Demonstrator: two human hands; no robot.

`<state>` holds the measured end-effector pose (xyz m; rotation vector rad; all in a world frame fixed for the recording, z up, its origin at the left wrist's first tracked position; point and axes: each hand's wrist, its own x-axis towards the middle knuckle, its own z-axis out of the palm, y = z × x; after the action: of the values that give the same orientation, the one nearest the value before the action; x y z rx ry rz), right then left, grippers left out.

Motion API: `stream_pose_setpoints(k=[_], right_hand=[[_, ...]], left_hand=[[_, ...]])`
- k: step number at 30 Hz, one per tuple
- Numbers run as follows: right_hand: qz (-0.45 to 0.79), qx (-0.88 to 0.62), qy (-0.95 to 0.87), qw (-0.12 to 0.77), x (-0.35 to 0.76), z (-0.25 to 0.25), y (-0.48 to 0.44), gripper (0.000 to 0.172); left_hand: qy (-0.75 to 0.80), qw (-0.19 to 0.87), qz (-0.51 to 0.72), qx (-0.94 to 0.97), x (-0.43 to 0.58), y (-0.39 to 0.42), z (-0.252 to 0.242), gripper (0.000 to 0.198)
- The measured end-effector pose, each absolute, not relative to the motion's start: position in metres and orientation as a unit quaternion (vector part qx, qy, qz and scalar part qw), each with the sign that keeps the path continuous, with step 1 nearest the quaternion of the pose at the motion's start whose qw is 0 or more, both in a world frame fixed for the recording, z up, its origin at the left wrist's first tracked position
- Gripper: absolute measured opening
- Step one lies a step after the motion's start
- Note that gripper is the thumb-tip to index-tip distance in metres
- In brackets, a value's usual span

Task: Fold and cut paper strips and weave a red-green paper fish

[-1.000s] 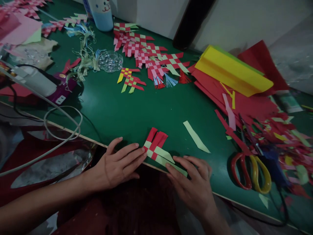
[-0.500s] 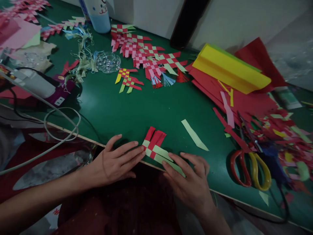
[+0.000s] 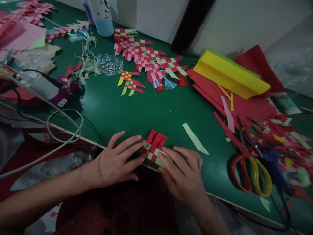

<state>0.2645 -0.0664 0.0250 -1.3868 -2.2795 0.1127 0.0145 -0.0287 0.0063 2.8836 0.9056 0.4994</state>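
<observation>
A small woven piece of red and pale green paper strips (image 3: pixel 153 150) lies at the front edge of the green table. Red ends point away from me; pale green ends run right, partly covered by fingers. My left hand (image 3: pixel 117 158) is open, fingers spread, its fingertips touching the left edge of the weave. My right hand (image 3: pixel 183 169) rests over the green ends with fingertips on the paper and fingers apart, without a grip around it. A loose pale green strip (image 3: pixel 195 138) lies beyond my right hand.
Scissors with red and yellow handles (image 3: pixel 251 173) lie at right beside paper scraps (image 3: pixel 290 147). Farther back are red sheets (image 3: pixel 227 104), a yellow folded sheet (image 3: pixel 232 73), woven paper fish (image 3: pixel 141 60) and a bottle (image 3: pixel 104 21). A white cable (image 3: pixel 65 111) loops at left.
My right hand has slid left along the green strips, closer to the woven part, and covers more of their ends. My left hand remains at the weave's left edge. The view has shifted slightly.
</observation>
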Motion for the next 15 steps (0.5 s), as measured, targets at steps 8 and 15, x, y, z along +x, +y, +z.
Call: stream_pose_setpoints(k=[8,15], right_hand=[[0.054,-0.500,-0.838,0.211,0.256,0.017,-0.055,0.027],[0.057,-0.504,-0.837,0.205,0.256,0.019,-0.053,0.025]], left_hand=[[0.278,0.069,0.168,0.943,0.013,-0.022,0.003,0.048],[0.273,0.077,0.194,0.939,0.012,-0.023,0.000,0.047]])
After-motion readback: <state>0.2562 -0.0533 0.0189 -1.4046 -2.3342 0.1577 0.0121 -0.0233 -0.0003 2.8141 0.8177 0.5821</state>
